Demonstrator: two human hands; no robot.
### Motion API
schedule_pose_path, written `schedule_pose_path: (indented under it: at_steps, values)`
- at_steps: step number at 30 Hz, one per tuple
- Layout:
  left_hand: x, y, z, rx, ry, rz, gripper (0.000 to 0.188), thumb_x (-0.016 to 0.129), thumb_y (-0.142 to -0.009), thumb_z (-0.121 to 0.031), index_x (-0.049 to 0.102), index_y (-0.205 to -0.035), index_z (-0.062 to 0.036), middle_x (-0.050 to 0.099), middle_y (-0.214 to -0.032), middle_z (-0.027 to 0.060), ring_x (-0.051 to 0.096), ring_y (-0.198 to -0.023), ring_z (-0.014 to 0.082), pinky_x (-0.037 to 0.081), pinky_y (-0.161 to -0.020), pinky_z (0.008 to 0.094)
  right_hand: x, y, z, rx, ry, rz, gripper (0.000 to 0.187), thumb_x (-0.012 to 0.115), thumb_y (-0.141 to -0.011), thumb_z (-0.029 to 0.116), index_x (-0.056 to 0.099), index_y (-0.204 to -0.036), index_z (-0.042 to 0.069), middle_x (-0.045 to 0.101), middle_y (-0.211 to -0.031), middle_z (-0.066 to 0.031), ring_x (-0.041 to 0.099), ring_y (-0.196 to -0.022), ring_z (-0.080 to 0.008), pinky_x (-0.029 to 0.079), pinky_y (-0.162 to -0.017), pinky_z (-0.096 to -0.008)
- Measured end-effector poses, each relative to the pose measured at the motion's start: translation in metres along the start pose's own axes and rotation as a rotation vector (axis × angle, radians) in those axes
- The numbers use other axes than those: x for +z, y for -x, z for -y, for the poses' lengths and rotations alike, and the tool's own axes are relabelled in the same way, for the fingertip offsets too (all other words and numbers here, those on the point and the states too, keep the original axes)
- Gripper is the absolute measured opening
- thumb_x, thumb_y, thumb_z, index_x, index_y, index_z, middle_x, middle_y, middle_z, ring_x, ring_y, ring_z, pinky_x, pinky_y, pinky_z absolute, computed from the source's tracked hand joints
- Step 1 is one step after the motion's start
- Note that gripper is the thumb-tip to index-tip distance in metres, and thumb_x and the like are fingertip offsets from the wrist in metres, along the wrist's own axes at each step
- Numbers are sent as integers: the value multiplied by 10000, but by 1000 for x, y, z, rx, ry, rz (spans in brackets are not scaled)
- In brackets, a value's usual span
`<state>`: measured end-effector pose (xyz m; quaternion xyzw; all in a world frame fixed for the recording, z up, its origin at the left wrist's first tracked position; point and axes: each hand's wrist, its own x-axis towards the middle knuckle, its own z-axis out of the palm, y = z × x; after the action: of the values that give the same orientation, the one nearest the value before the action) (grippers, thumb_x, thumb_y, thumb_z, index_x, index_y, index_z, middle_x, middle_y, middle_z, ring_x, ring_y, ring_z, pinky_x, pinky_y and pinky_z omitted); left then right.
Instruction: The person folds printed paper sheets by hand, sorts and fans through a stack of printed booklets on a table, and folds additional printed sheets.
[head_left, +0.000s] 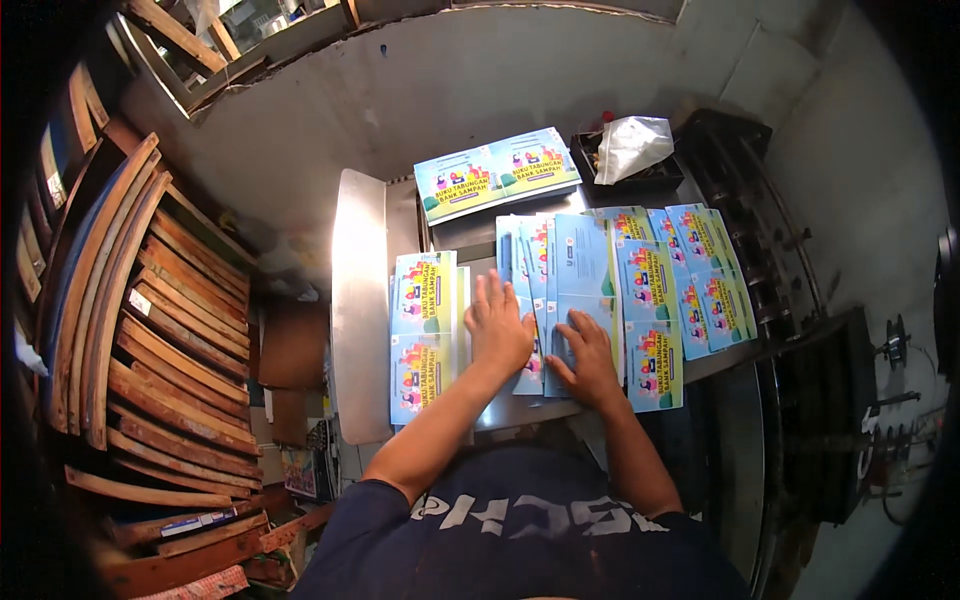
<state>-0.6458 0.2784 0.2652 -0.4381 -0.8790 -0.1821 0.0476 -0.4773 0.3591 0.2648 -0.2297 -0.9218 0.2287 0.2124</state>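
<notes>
My left hand [499, 326] lies with fingers stretched out, over the left edge of a fanned pile of printed covers. On a light-blue printed sheet [582, 260] at the front of the table rests my right hand [588, 362], its fingers spread and slightly bent. Left of my hands stands a stack of colourful blue-and-yellow covers [421, 300]. To the right are more overlapping covers [653, 310] and a further fanned group [712, 270]. What lies directly beneath my palms is hidden.
Another stack of covers [498, 178] sits at the back, beside a black tray [640, 184] holding a crumpled white plastic bag [634, 150]. A raised metal edge [358, 310] borders the table's left. Curved wooden strips [185, 340] fill a rack further left; dark machinery [815, 400] stands at right.
</notes>
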Motion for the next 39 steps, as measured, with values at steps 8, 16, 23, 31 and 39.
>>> schedule_pose_path:
  at_steps: [8, 16, 23, 31, 39]
  values:
    - [-37, -32, 33, -313, 810, 49, 310, 650, -898, -194, 628, -1091, 48, 726, -875, 195, 708, -777, 226, 533, -703, 332, -5, -5, 11, 72, -61, 25, 502, 729, -831, 287, 588, -1252, 53, 431, -1440, -193, 359, -1367, -379, 261, -1136, -491]
    - [-182, 2, 57, -110, 689, 158, 270, 573, -933, -231, 656, -1118, -54, 697, -985, 192, 667, -882, 394, 526, -773, 429, -119, -50, 98, -346, 28, -278, 348, 740, -810, 120, 661, -1144, 60, 607, -1007, -118, 590, -937, -273, 477, -816, -399]
    - [-231, 10, 28, 361, 329, 290, 194, 621, -893, -123, 680, -1057, -40, 699, -941, 153, 681, -828, 313, 524, -742, 371, -181, -61, 135, -422, 280, 13, 212, 683, -866, 248, 677, -968, 62, 619, -887, -94, 599, -853, -240, 486, -744, -378]
    - [-224, 14, 15, 606, 352, 484, 160, 634, -875, -100, 695, -1019, -66, 685, -875, 143, 663, -808, 325, 515, -713, 400, -158, -64, 119, -254, -25, 662, 200, 598, -905, 231, 684, -923, 50, 693, -882, -153, 668, -857, -351, 514, -773, -448]
    - [-216, 0, 29, 830, 599, 707, 285, 653, -762, -54, 689, -1042, -95, 617, -791, 107, 619, -761, 327, 476, -657, 412, -153, -62, 103, -418, -513, 853, 167, 650, -898, 167, 704, -1000, 46, 703, -908, -130, 684, -833, -300, 532, -718, -382]
